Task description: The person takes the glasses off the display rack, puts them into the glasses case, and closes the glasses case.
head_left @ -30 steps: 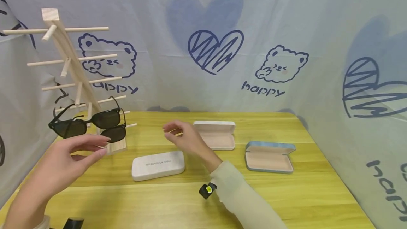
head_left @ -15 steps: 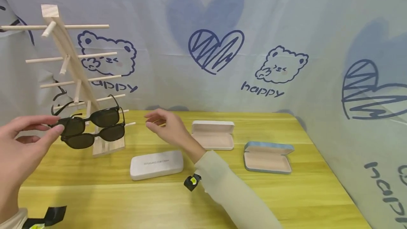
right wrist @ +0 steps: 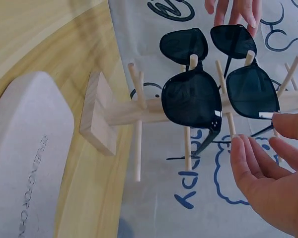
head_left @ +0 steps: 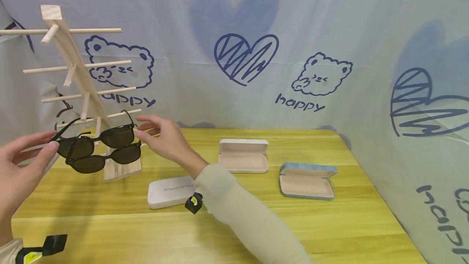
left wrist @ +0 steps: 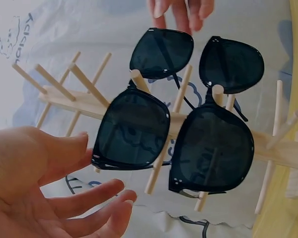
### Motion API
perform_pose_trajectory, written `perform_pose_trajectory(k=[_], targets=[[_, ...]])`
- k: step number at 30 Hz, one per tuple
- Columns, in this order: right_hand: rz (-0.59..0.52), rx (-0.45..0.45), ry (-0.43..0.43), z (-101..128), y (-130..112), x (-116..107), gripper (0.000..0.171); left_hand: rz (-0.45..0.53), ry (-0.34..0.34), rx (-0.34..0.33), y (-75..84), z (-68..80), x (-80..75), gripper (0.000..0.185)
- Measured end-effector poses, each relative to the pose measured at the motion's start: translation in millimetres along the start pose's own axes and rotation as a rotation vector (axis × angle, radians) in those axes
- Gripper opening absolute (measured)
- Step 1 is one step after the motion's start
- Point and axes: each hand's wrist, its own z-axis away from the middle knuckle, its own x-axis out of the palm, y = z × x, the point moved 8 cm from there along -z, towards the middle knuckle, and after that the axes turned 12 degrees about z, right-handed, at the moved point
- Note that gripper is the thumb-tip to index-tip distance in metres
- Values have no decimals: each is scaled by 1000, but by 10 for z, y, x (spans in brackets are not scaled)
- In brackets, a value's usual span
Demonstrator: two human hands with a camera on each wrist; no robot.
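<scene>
Two pairs of black sunglasses hang one above the other on a wooden peg stand [head_left: 75, 58] at the left. My left hand [head_left: 20, 168] is at the left hinge of the upper sunglasses [head_left: 117, 137]; in the left wrist view its thumb and fingers stand apart around the frame's corner. My right hand [head_left: 165, 139] reaches the opposite hinge. In the right wrist view, its thumb [right wrist: 288, 124] is right at the lens corner, with the other fingers spread below the temple. The lower sunglasses [head_left: 88, 164] sit just beneath, overlapped by the upper pair.
On the wooden table [head_left: 146, 239] lies a shut white glasses case [head_left: 168, 199], partly behind the right sleeve. An open white case [head_left: 243, 146] and an open blue case [head_left: 307, 194] stand to the right. Bare pegs [head_left: 106, 31] stick out above the sunglasses. A printed curtain [head_left: 176, 31] hangs behind.
My left hand has moved left from in front of the lower lenses to the upper pair's left hinge. My right hand has moved left to its right hinge. The sunglasses stay on the stand.
</scene>
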Motion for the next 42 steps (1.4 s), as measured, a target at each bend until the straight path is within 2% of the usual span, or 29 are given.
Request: perform_pose_trajectory(k=[6,10,13,17,22,29,35,42], targets=[[14,1,12,-51,-76,45,41,0,-22,-2,-85,-21,18,40],[45,2,28,-59,-116,45,39,19,-2,-24,-65,-23,-3,33],[43,4,43,-58,-137,34,37,68,39,-32,-41,-25,-34,26],[19,11,55,-46,-159,14,34,137,70,-19,19,-23,-64,43],[-14,12,61,-24,-187,-34,32,115,69,21,126,2,-90,41],[-100,-44,67,52,-239,-170,33,143,37,81,268,58,-88,48],[-204,-71,65,148,-225,-300,34,177,1,67,281,66,-48,44],[-199,-43,84,264,-159,-430,32,283,-78,47,296,102,68,41]])
